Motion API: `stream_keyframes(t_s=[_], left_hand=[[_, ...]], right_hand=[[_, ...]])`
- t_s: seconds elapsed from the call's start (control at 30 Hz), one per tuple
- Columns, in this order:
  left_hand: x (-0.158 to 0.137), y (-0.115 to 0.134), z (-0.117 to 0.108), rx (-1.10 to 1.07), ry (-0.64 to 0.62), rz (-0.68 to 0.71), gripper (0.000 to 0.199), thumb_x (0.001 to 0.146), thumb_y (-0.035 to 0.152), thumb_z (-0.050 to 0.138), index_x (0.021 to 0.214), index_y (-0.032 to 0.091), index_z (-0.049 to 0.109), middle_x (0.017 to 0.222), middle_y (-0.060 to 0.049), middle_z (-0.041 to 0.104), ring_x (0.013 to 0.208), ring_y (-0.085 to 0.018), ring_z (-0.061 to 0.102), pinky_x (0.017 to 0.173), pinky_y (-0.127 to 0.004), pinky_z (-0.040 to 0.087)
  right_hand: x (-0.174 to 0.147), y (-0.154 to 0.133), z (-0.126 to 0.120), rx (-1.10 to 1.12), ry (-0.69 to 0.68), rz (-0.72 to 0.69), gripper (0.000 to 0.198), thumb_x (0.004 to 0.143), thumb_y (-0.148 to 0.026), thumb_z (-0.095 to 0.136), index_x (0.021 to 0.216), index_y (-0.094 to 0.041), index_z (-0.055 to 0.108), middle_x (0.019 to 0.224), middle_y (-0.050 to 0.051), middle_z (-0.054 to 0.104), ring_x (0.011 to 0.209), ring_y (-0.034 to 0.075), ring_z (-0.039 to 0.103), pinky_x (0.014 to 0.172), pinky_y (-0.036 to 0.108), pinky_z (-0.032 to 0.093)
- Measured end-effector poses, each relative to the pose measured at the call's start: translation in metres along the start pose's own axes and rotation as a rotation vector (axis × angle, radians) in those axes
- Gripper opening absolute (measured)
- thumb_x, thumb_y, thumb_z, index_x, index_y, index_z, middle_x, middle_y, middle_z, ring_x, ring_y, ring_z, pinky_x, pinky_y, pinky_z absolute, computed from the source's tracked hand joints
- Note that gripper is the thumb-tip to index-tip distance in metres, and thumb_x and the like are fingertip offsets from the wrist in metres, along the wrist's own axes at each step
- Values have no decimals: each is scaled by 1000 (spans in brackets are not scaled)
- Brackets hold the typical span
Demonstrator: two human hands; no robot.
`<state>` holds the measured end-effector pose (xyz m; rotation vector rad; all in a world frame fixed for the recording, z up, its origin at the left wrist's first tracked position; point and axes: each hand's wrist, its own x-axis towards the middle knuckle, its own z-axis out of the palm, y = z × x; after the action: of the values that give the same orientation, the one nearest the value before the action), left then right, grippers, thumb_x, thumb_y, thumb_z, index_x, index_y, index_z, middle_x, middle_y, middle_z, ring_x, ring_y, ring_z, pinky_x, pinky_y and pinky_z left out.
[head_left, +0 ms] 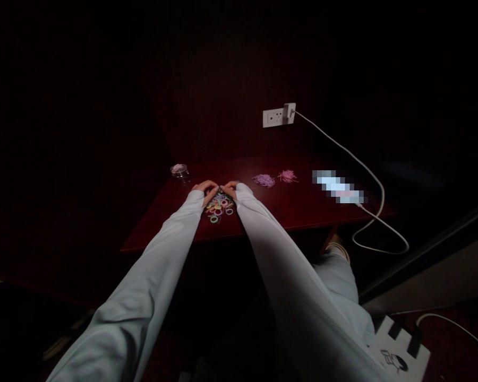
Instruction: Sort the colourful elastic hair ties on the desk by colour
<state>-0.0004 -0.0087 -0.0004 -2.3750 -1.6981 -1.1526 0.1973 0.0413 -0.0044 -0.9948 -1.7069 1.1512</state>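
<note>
A loose heap of small multicoloured hair ties point(219, 207) lies near the front edge of the dark red table. My left hand point(205, 189) bends over the heap's left side, thumb and fingers drawn together at the tips. From the right, my right hand point(230, 189) curls inward, and its fingertips almost meet those of the left above the far end of the heap. Whatever is pinched between the fingers is too small to make out. Right of my hands sit a purple pile of thin strands point(264, 180) and a pink pile of thin strands point(288, 176).
A clear jar point(179, 171) with something pink at its top stands at the table's back left. A pixelated bright device point(338, 187) lies on the right, its white cable point(354, 156) looping to a wall socket point(273, 118). A white printed box point(402, 350) is at lower right.
</note>
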Motion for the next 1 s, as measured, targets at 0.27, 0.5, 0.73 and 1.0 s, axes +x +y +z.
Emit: stream_keyframes(t_s=[0.27,0.5,0.73,1.0], left_hand=[[1,-3,1,-38,12,-6,29,107,44,54,97,23,73,89,-3,74,80,-20,65,80,-32,52],[1,-3,1,-23,-7,20,27,106,41,55,96,24,73,86,-1,70,78,-20,64,79,-32,51],[0,-3,1,-38,-30,48,27,106,44,56,95,24,72,89,-2,71,80,-20,64,80,-32,52],[0,-5,2,-77,-28,81,25,105,41,59,94,23,72,91,-3,74,78,-19,64,79,-31,53]], right_hand=[[8,8,2,-1,3,18,42,84,-59,90,77,-22,71,68,-6,68,65,12,60,61,23,39],[10,8,4,66,-61,13,27,81,-38,93,81,-21,72,67,-8,65,63,10,58,63,22,41],[1,-3,2,39,-54,21,26,79,-38,93,83,-22,72,66,-8,65,63,10,58,62,22,42],[4,0,2,21,-60,26,21,81,-30,92,84,-21,74,67,-9,65,63,10,58,65,22,43]])
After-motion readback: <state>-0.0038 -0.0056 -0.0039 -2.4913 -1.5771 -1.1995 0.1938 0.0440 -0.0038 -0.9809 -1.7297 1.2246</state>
